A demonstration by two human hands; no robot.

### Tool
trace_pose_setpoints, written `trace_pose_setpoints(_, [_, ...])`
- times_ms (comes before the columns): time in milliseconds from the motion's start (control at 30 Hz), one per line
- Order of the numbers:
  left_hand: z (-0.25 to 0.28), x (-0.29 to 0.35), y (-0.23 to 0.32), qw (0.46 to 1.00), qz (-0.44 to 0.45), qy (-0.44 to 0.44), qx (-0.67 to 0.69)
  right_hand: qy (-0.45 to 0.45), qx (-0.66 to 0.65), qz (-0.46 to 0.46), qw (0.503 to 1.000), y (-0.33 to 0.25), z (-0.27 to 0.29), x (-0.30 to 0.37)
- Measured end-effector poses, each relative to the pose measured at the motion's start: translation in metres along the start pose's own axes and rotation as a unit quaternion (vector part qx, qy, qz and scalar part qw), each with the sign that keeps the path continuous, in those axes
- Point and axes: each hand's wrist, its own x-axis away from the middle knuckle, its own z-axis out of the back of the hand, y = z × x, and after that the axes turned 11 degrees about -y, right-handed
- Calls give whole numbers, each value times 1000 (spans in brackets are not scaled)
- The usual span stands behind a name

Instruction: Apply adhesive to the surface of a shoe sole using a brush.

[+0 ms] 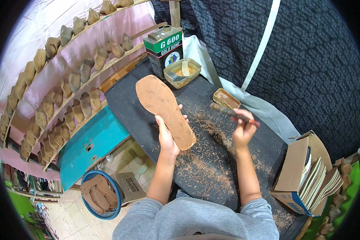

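Note:
My left hand (168, 140) holds up a tan shoe sole (164, 108) by its narrower end, thumb on the face and fingertips around the far edge. Dark smudges mark the sole's wide end. My right hand (244, 130) is closed around a dark-handled brush (234, 113) with a red tip; its bristle end points left, near a small rectangular tub (227, 98) with brownish residue inside. Brush and sole are apart. Beyond the sole, a larger plastic tub (183, 82) holds amber liquid and a flat pale piece, beside a green and black metal can (163, 46).
Brown shavings (206, 172) litter the black tabletop (124, 100). At right stands a cardboard box (292, 170) of stacked soles. Shelves of shoe lasts (86, 70) line the left, above a turquoise board (94, 140). A blue basket (118, 208) holds brown cut pieces on the floor.

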Motion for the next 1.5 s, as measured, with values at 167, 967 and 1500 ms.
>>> trace_pose_setpoints(167, [-4,-1,3,1000,-11,-3,-2,-115,34,88,989,-50,-13,21])
trace_pose_setpoints(967, [-22,13,11,998,11,-26,60,-176,50,156,971,-73,-22,32])
trace_pose_setpoints(1500, [-28,8,24,997,12,-33,72,-149,50,109,982,-81,-11,51])
